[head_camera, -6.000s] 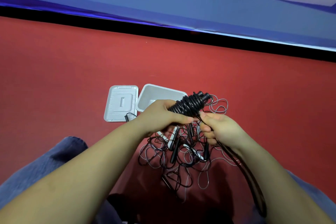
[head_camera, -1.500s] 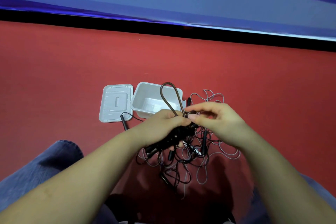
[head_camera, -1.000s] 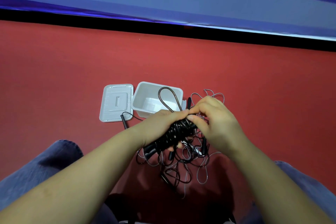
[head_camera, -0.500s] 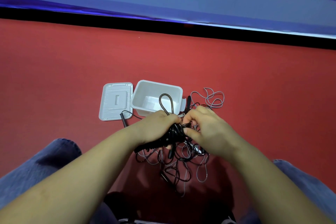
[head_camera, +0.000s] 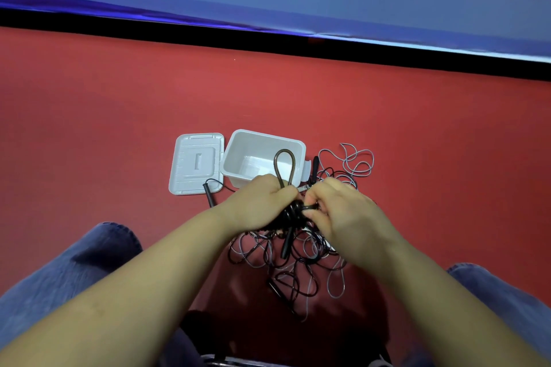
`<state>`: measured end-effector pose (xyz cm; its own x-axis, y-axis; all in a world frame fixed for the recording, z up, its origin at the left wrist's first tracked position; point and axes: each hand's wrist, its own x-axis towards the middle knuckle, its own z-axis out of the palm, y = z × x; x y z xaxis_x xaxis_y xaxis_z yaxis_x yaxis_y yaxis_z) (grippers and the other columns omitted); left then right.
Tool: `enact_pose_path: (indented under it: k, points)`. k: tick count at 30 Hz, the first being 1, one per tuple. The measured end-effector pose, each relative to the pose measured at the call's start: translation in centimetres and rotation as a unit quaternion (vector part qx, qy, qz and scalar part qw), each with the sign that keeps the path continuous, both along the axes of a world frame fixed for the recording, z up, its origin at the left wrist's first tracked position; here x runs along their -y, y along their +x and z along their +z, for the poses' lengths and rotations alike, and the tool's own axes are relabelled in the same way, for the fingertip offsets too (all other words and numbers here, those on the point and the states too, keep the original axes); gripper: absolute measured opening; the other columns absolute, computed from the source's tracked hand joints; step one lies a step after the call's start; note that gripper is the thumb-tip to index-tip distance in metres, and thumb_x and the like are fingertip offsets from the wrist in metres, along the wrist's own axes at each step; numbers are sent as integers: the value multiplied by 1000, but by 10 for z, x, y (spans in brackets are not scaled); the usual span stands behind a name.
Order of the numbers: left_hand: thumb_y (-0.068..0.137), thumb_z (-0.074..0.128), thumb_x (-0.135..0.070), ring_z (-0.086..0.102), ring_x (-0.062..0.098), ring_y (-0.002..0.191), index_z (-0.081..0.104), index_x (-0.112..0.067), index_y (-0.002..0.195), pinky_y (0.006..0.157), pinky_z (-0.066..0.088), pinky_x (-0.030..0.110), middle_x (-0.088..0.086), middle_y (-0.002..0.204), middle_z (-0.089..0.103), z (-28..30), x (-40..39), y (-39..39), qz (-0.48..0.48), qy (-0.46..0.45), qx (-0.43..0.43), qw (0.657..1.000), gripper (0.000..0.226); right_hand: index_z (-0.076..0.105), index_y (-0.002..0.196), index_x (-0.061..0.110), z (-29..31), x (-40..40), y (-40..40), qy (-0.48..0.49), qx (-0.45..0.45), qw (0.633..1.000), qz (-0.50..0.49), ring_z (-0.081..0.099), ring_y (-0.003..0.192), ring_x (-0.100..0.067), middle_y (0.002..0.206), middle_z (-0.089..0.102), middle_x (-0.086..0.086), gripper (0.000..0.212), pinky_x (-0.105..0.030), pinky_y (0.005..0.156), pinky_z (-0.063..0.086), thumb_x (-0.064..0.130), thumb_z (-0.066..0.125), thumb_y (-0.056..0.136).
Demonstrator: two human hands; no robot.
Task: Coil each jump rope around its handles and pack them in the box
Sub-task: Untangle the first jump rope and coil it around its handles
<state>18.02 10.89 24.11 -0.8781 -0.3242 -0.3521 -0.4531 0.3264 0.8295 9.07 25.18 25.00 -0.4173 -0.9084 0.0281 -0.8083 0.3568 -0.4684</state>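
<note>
- The left hand (head_camera: pixel 264 202) wraps its curled fingers round the coiled jump rope (head_camera: pixel 293 211), a black bundle wound on its handles and held just above the loose pile (head_camera: pixel 298 250) of other ropes on the red floor (head_camera: pixel 119 116).
- The right hand (head_camera: pixel 343 211) pinches a strand at the bundle's end; it looks as if the tail is being tucked under a turn, though the fingertips hide the exact spot, so I cannot tell how far it is through.
- A free loop (head_camera: pixel 284 167) stands up out of the left fist, in front of the open white box (head_camera: pixel 235 152). If the tail slips from the pinch, that springy loop could pull back and several turns could unwind.
- Pulling the tuck too hard could drag neighbouring turns off the handle end and loosen the whole coil.
- The bundle hangs right over the tangle, so a dangling strand could snag a loose rope and lift it along when the bundle goes toward the box.
- A black handle (head_camera: pixel 208 195) lies touching the near edge of the lid (head_camera: pixel 195 162), which rests flat just left of the box; its cord runs toward the box, so a careless reach could catch it and shift the lid or the box.
- The box seems to hold nothing yet; a bundle left bulky, with the loop sticking out, would probably crowd out the remaining ropes.
</note>
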Motion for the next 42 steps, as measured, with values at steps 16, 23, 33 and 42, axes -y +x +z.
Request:
enact_pose_path:
  k: [16,23,33,42]
  points:
    - [93,43,-25,32,20,57,32,-14,55,56,27,33,5,56,33,12,3,1,-1,-91,-13,996,41,49,111,11,54,26,5,221,-148,961,74,52,105,-28,113,50,-8,21,-36,78,42,26,44,97]
    - [81,35,-46,39,23,57,37,-14,55,60,42,39,5,54,40,16,8,11,-15,-125,-52,991,42,54,88,17,62,28,8,190,-29,980,48,52,74,-14,77,48,9,12,-28,70,43,28,57,85]
    - [97,43,-29,39,15,58,56,-1,69,61,36,31,4,60,46,29,6,23,-48,-18,-62,997,41,47,69,24,80,27,14,205,51,975,64,35,51,-6,60,38,8,29,-16,47,29,43,64,84]
    - [95,44,-15,36,4,48,48,-16,57,50,32,20,-11,47,40,45,-6,24,-68,36,-115,990,38,43,75,19,114,15,13,262,-49,946,183,46,75,-19,73,44,5,29,-28,68,35,39,48,94]
